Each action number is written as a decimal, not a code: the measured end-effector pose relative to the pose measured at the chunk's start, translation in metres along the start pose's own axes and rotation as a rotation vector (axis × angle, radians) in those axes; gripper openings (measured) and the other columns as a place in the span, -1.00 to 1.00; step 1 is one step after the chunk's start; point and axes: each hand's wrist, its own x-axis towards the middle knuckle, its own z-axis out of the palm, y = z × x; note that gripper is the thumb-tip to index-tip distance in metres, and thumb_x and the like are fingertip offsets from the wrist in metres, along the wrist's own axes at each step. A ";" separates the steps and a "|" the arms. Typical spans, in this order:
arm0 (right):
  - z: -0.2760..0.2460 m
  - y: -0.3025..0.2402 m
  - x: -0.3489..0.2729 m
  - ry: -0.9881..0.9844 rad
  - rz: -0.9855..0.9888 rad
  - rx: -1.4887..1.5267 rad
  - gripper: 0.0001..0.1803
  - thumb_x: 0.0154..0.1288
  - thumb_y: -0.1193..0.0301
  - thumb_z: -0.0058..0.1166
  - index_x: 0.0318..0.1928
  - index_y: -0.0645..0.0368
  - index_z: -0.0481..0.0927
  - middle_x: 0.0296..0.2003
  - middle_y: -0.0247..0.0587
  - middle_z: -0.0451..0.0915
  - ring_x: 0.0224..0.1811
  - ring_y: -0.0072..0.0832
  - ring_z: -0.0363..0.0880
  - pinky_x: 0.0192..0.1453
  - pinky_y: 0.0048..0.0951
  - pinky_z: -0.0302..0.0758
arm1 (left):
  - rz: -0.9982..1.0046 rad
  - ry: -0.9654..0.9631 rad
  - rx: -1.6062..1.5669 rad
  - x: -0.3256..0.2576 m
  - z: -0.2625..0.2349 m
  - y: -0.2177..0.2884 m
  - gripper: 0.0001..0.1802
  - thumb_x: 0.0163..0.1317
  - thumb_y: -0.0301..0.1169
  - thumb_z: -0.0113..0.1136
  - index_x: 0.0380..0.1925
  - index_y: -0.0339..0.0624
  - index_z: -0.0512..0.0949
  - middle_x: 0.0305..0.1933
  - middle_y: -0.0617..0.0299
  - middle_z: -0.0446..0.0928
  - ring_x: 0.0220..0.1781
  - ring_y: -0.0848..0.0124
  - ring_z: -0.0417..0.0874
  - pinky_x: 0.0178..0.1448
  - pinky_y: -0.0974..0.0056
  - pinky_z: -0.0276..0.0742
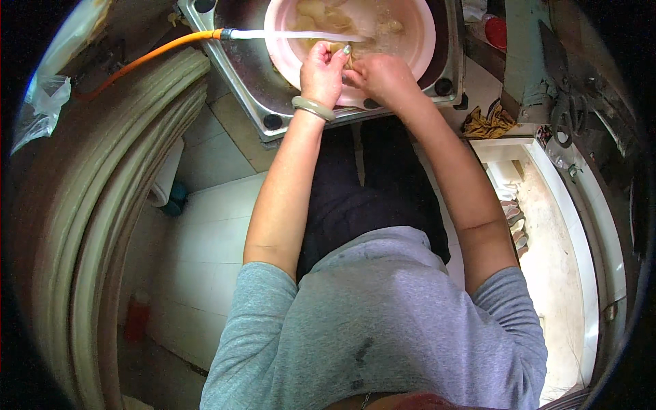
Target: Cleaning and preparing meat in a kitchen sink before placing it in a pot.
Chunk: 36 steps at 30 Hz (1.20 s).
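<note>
Both my hands are over a pale pink round basin that holds cloudy water and several yellowish-brown soft pieces. My left hand, with a pale bangle at the wrist, pinches one soft yellowish-brown piece between thumb and fingers. Against the same piece, my right hand has its fingers closed, touching the left fingertips. What kind of food it is, I cannot make out. From an orange hose at the left, a whitish stream runs across the basin just beyond my hands.
The basin stands in a metal sink with dark round spots at its corners. Thick curved pale edges rise on the left. Right of me are a crumpled yellow-black cloth, dark scissors and a white-framed opening.
</note>
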 end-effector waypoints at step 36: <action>0.029 0.009 0.075 -0.013 0.399 1.066 -0.51 0.18 0.47 0.01 0.15 0.19 0.35 -0.21 -0.12 0.58 -0.28 -0.38 0.59 -0.21 -0.45 0.53 | -0.003 0.252 -0.359 0.026 -0.023 -0.005 -0.68 0.22 -0.40 -0.01 -0.04 -0.29 0.42 -0.18 0.17 0.49 -0.16 0.44 0.49 -0.03 0.39 0.40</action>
